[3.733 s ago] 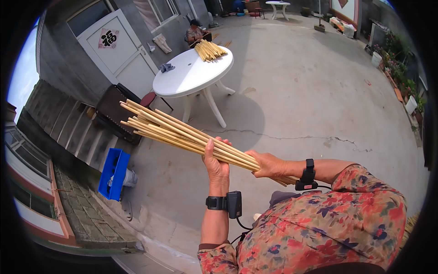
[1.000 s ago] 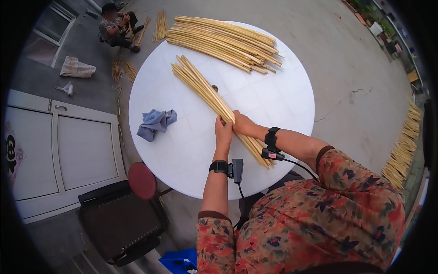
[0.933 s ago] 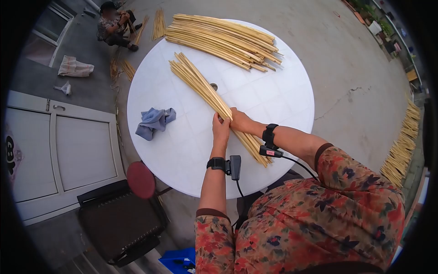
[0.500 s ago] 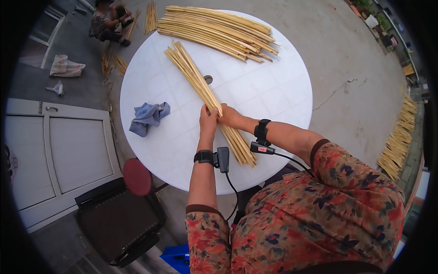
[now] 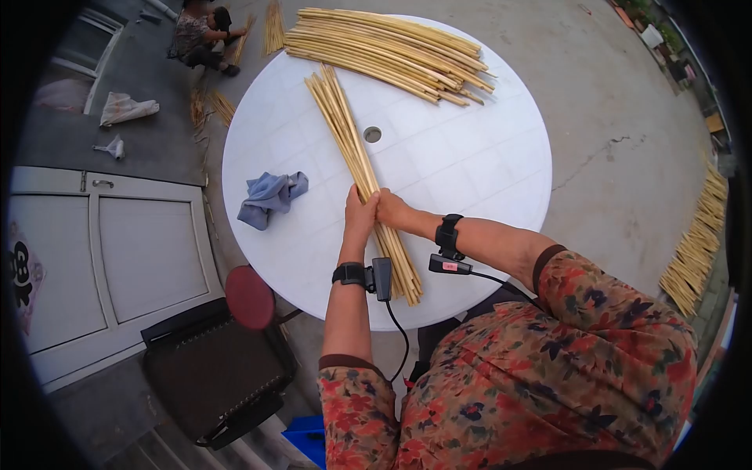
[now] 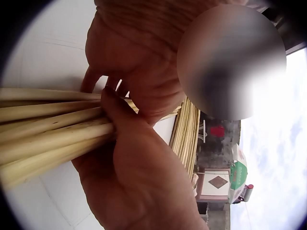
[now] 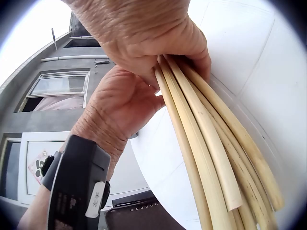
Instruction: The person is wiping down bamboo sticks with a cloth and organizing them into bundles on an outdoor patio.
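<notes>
A bundle of long, pale yellow stalks (image 5: 345, 137) slants across the near part of a round white table (image 5: 478, 180) in the head view. My left hand (image 5: 359, 218) grips the bundle around its middle from the left side. Right beside it, my right hand (image 5: 397, 214) holds the same bundle from the right. In the right wrist view, the cut ends of the stalks (image 7: 204, 139) fan out beneath my right hand (image 7: 148, 31), with my left hand (image 7: 122, 98) close behind. The thumb lies over the stalks (image 6: 53, 132) in the left wrist view.
A wide pile of similar stalks (image 5: 384, 53) lies at the table's far edge. A crumpled blue-grey cloth (image 5: 270, 199) is on its left side. A dark chair (image 5: 219, 376) and red stool seat (image 5: 250, 297) stand at lower left. A person (image 5: 207, 35) sits beyond the table.
Earlier, both hands held the bundle up away from the table; then it came over the tabletop. Over the last second its near end has swung left, and it points more straight ahead.
</notes>
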### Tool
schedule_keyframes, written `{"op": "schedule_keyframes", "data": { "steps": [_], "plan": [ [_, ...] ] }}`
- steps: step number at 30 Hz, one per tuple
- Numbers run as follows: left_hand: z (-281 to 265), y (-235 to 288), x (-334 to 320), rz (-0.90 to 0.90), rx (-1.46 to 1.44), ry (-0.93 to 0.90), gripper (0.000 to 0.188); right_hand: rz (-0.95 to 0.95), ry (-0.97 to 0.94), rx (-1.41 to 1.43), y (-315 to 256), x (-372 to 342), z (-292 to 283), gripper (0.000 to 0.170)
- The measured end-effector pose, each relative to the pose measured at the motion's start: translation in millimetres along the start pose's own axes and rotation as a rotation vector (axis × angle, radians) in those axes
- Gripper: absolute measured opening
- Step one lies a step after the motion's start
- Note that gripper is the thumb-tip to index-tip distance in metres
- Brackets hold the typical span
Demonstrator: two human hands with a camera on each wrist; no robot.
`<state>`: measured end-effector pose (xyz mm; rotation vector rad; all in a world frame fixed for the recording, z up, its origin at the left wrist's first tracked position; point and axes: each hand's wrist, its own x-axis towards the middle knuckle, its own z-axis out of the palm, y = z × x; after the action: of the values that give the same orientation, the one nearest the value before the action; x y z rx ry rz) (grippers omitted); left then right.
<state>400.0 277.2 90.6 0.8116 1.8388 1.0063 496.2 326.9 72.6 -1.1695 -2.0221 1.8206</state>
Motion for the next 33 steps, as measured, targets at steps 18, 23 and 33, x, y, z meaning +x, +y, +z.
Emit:
{"op": "schedule_keyframes", "data": {
  "steps": [18,23,33],
  "plan": [
    [-31.3,6.2,-29.3,-0.01,0.503,0.145,0.073,0.177,-0.16,-0.194,-21.5,-38.2,-17.9,0.064],
    [-28.2,9.5,-36.2,-0.097,0.358,0.187,0.062,0.139,0.0,-0.214,-22.1,-24.4,-21.4,0.061],
    [-34.2,-20.4,-23.0,-0.072,0.036,0.164,0.036,0.104,-0.051,-0.467,-46.7,21.6,8.6,0.046]
  ]
}}
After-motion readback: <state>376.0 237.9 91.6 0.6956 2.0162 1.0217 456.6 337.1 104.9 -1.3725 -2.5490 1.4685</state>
